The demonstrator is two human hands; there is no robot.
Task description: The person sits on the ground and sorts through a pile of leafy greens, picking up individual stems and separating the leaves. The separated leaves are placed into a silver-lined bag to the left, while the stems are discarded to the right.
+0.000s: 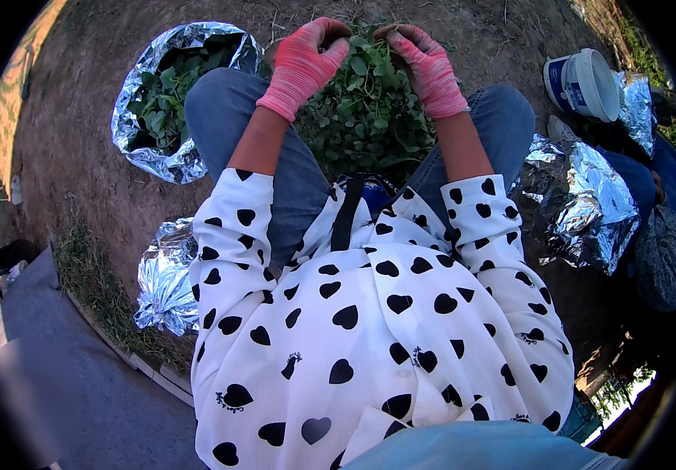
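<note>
A heap of leafy green seedlings lies between my knees on the ground. My left hand, in a red and white knit glove, is at the heap's far left edge with curled fingers and the thumb near them. My right hand, gloved alike, is across from it at the far right edge. Its thumb and fingertips are close to the upper leaves and thin stems. Soil darkens both gloves' fingertips. Whether either hand grips a stem is hidden by the fingers and leaves.
To the left stands a foil-lined container of green seedlings. A foil-wrapped bundle sits beside my left elbow. On the right are crumpled silver foil, a white plastic bucket and a seated person. Grey sheeting covers ground lower left.
</note>
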